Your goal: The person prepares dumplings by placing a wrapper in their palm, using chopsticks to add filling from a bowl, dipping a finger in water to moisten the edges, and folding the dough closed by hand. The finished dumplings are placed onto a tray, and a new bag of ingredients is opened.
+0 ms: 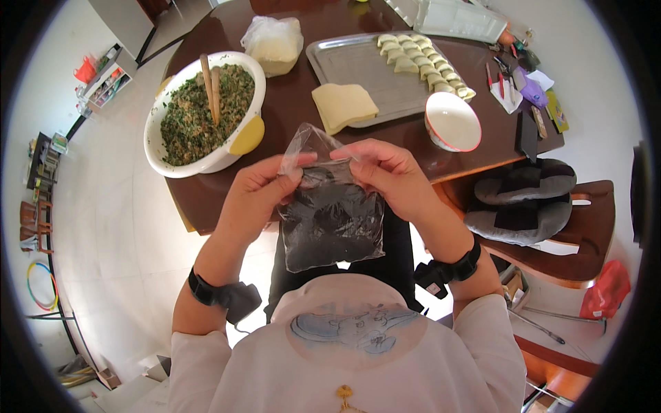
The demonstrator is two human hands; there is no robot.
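A clear plastic bag (333, 222) hangs in front of my lap, and the dark trousers show through it. My left hand (263, 186) pinches its upper left edge between thumb and forefinger. On the other side, my right hand (390, 173) grips the upper right edge the same way. Just beyond the bag, a stack of pale dough wrappers (343, 106) rests on the near left corner of a metal tray (356, 62). Rows of folded dumplings (421, 64) fill the tray's right part. A white bowl with a red rim (454, 121) stands near the tray's front right corner.
Left on the brown table (284, 103) is a white basin (155, 139) of chopped green filling with two wooden sticks (210, 90). Behind it sits a plastic-wrapped dough block (273, 46). Pens, a purple packet (531, 89) and a phone-like dark object (526, 135) lie right. A chair (594, 227) holds cushions (521, 206).
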